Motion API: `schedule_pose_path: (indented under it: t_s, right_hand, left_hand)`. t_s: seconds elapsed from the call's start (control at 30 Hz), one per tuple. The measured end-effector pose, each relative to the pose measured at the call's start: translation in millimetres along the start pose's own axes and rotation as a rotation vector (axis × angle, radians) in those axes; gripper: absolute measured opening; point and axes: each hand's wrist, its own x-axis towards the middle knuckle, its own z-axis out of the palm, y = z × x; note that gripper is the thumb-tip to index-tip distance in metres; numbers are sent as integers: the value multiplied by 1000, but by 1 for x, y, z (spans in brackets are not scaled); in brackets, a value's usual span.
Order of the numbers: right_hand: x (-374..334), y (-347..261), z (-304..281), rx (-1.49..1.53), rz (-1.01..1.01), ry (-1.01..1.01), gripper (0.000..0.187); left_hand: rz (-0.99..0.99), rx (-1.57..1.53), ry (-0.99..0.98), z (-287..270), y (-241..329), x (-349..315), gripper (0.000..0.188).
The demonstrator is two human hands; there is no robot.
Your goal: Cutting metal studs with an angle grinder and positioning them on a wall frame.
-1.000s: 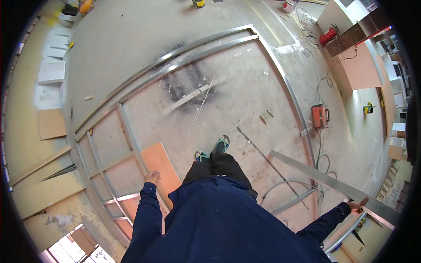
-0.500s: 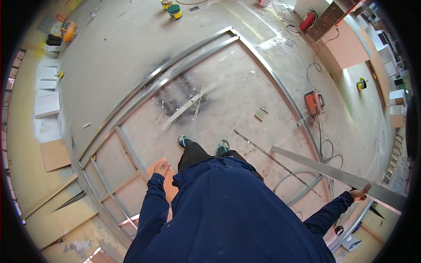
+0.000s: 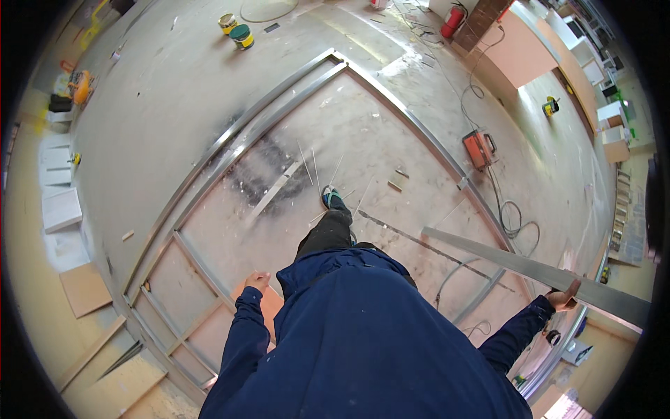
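At the right, my right hand is closed around a long grey rectangular metal tube. The tube slants from the middle right, its narrow-looking end near a dark line on the floor, to the right rim of the picture. My left hand hangs beside my left hip, fingers curled, with nothing seen sticking out of it. Behind it is an orange flat piece, partly hidden by my arm; it appears to lie below the hand. A large metal frame of joined tubes lies on the floor around my feet.
An orange machine with cables stands beyond the frame's right side. Thin rods and a flat strip lie ahead. Paint buckets stand far off, and a red fire extinguisher at the far right. Boards lie along the left.
The floor and frame have shifted left and partly downward in view as I step. One foot is now further forward. My right hand keeps hold of the metal tube; my left has dropped slightly.
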Motion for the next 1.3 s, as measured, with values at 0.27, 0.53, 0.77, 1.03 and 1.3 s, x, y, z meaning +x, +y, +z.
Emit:
schedule_pose_path:
  t_s: [0.27,0.53,0.77,1.03,1.3]
  right_hand:
    - [-32,-31,-11,-61,-17,36,49]
    - [-31,-18,-14,14,-40,49,45]
    - [-26,-21,-2,-96,-36,-22,53]
    - [-39,-20,-29,-15,-107,49,42]
    - [-27,-8,-48,-35,-81,175,37]
  left_hand:
    - [476,180,-38,1,89,62,40]
    - [500,-19,-63,6,95,38,38]
    - [398,462,-168,-23,28,23,39]
    - [643,414,-53,-8,166,37,43]
    - [527,122,-57,-55,106,48,30]
